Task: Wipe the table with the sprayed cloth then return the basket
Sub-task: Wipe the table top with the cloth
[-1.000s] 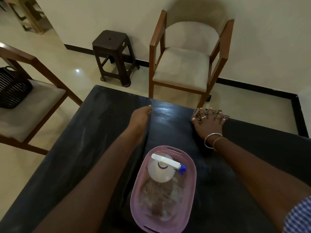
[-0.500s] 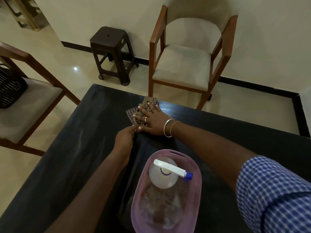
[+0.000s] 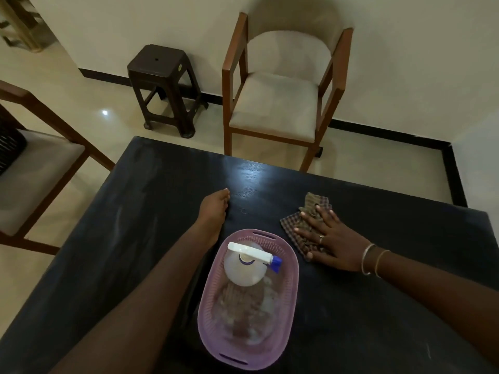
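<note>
Right hand (image 3: 333,240) flat with fingers spread, pressing a brown checked cloth (image 3: 305,228) onto the dark wooden table (image 3: 135,238), left hand (image 3: 214,209) loosely curled, holding nothing, resting on the table

The right grip (image 3: 334,238) covers much of the checked cloth (image 3: 316,201); the left grip (image 3: 213,211) hides its own fingers. The frame edge cuts off a dark basket (image 3: 9,149).
</note>
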